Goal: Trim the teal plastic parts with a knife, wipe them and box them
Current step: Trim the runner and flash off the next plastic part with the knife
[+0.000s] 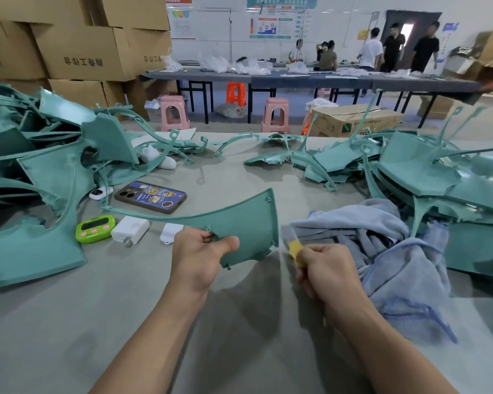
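- Currently, in the head view, both forearms reach forward over the tabletop (125, 322).
- The left hand (202, 251) grips the lower edge of a curved teal part (239, 220), thumb on top, lifting it off the tabletop.
- The right hand (325, 265) is clenched round a yellow knife (295, 251), just beside the part's right corner; whether they touch is unclear.
- A blue towel (396, 251) lies right of that hand, and a left heap (40, 166) and right heap (424, 172) of parts flank it all.
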Tool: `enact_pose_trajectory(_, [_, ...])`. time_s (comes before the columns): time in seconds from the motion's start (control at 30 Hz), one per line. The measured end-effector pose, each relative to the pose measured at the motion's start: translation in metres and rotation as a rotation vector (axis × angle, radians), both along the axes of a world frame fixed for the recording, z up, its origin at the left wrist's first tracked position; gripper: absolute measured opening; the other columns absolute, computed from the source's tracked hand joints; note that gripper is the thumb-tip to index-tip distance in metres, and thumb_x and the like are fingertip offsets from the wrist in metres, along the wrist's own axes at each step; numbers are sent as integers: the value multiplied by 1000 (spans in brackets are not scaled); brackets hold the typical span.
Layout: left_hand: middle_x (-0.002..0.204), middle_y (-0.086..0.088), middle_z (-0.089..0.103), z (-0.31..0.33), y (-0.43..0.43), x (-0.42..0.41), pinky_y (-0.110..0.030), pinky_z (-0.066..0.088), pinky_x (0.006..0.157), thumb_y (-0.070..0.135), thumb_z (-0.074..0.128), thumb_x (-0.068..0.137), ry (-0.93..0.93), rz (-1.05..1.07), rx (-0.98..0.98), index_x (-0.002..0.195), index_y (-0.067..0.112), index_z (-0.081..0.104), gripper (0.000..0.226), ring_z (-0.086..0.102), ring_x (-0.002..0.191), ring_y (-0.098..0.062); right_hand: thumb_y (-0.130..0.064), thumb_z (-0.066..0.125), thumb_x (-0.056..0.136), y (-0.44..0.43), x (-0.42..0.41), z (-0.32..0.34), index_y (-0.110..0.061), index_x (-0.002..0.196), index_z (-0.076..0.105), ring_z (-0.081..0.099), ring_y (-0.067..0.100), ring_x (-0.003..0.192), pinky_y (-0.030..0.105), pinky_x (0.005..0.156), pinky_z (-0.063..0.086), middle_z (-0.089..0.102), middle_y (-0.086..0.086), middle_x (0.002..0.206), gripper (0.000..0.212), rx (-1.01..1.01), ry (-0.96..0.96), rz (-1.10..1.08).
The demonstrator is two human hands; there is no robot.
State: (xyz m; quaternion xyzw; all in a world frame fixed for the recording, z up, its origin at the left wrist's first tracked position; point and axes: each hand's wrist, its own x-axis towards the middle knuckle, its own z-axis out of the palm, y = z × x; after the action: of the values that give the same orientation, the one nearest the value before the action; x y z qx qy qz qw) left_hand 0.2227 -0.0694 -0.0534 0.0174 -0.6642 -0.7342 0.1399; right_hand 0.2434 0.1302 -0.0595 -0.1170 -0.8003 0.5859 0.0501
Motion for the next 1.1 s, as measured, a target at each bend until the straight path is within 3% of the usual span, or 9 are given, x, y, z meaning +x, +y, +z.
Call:
enact_pose_trajectory(0.13, [86, -2, 79, 1, 3, 2, -26, 59, 72, 4, 77, 59, 28, -22, 13, 75, 27, 83, 28, 75, 80, -16, -4, 49, 98, -6, 0, 6, -3, 79, 71, 46, 23, 36, 28, 39, 34, 62, 14, 56, 29, -274, 187, 93])
enact_pose_trajectory(0.27, [88, -7, 79, 3, 1, 2, -24, 57, 69, -18, 71, 71, 21, -16, 81, 77, 13, 81, 32, 74, 80, -18, -3, 51, 95, -8, 0, -1, 2, 76, 68, 43, 21, 35, 23, 39, 32, 61, 17, 57, 26, -219, 86, 127])
enact_pose_trajectory(0.4, [85, -2, 78, 7, -8, 1, -21, 55, 64, -18, 66, 75, 10, -10, 212, 75, 13, 80, 33, 72, 76, -15, 3, 51, 90, -1, 2, 1, 8, 66, 59, 39, 20, 34, 24, 40, 27, 58, 19, 57, 26, -172, -6, 108])
enact_pose_trajectory(0.6, [91, -9, 78, 7, -4, 1, -30, 58, 73, -17, 67, 75, 53, 4, 244, 80, 10, 80, 30, 74, 83, -23, -3, 50, 101, -13, 8, 11, -5, 86, 72, 53, 22, 40, 26, 41, 37, 64, 14, 60, 27, -387, 261, 200])
enact_pose_trajectory(0.7, [93, -6, 78, 6, -9, -1, -26, 59, 67, -10, 69, 71, 9, -6, 409, 84, 10, 80, 26, 75, 83, -20, -1, 49, 100, -21, 7, -1, -13, 85, 77, 55, 22, 41, 25, 41, 36, 66, 14, 61, 33, -338, 132, 208])
enact_pose_trajectory(0.83, [103, -8, 78, 7, -26, -8, -28, 61, 70, 1, 69, 64, -27, -20, 624, 96, 6, 76, 34, 75, 92, -21, 2, 48, 97, -15, 4, -6, 0, 87, 73, 46, 18, 37, 20, 39, 34, 63, 15, 58, 27, -347, 23, 86])
enact_pose_trajectory(1.0, [101, -8, 78, 7, -20, -5, -30, 62, 74, 0, 69, 64, 2, -62, 526, 88, 10, 81, 29, 75, 92, -22, -1, 48, 102, -14, 9, 10, -1, 93, 72, 48, 21, 39, 25, 41, 36, 63, 16, 61, 26, -476, 246, 139])
enact_pose_trajectory(1.1, [93, -9, 78, 8, -11, -1, -28, 59, 70, -10, 66, 71, 63, -68, 409, 91, 4, 77, 27, 75, 84, -22, 0, 49, 101, -17, 16, 16, -4, 91, 74, 50, 24, 41, 27, 43, 37, 63, 19, 63, 28, -480, 307, 228])
